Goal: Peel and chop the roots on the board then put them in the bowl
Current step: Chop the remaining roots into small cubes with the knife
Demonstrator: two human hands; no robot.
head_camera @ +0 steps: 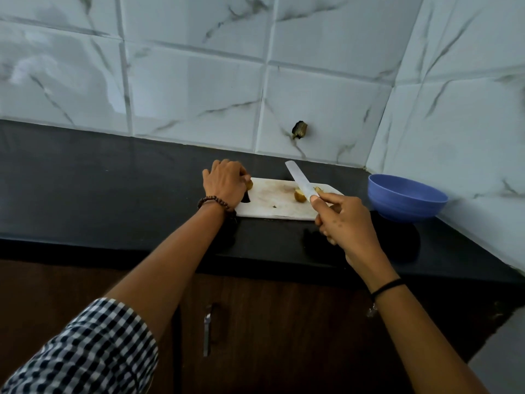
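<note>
The left grip [224, 180] curls round a root piece [249, 184] at the left end of the white board [272, 206]. The right grip [345, 220] holds a white knife [301, 180] over the cut roots [300, 195] on the board. The blue bowl [406, 200] stands on the table [113, 180] just right of the board; I cannot tell what is in it.

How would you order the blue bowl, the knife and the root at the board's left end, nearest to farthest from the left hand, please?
1. Root: held by the left hand, at the left end of the board.
2. Knife: over the board's right half, in the right hand.
3. Blue bowl: on the counter, right of the board.
</note>
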